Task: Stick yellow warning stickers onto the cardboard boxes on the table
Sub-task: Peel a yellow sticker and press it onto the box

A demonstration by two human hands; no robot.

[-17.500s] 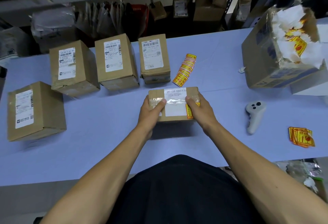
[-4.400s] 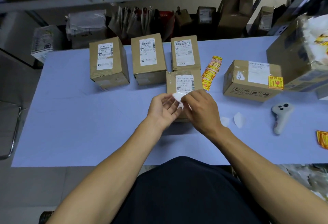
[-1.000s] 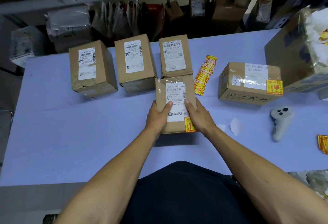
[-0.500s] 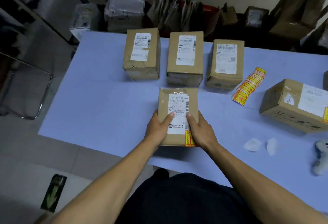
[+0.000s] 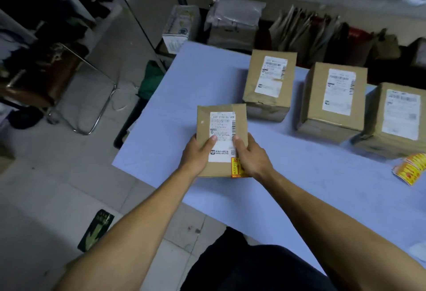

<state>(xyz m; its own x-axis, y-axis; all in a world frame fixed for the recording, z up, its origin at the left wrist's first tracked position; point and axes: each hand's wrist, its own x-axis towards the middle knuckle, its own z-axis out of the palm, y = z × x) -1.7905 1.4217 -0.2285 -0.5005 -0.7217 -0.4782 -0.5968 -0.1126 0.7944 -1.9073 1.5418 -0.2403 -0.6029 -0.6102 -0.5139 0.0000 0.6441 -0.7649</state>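
**Stickered box held near the table's left edge**

Both hands hold one cardboard box above the pale blue table. The left hand grips its left side with the thumb laid over the white shipping label; the right hand grips the right side, thumb also on the label, and its fingers wrap round the far side, out of sight. A yellow warning sticker sits on the box top at the near right corner, just below the label and partly under the right hand.

Taking the held box as the landmark: three more cardboard boxes stand behind it and to its right, the nearest just beyond its far right corner, the middle one further right, the third further still. None shows a yellow sticker on its visible faces. A fanned stack of yellow stickers lies well to the right of the held box, near the third one.

The held box seems finished, so the step looks like setting it aside. The risks:

- The box hangs close to the table's left edge, with bare floor beyond. Set down too far left, it could overhang and tip off.
- The right hand rests on the sticker. Dragging the palm off it could lift a corner that is not pressed flat.
- Parked among the unstickered boxes, it could get confused with them.
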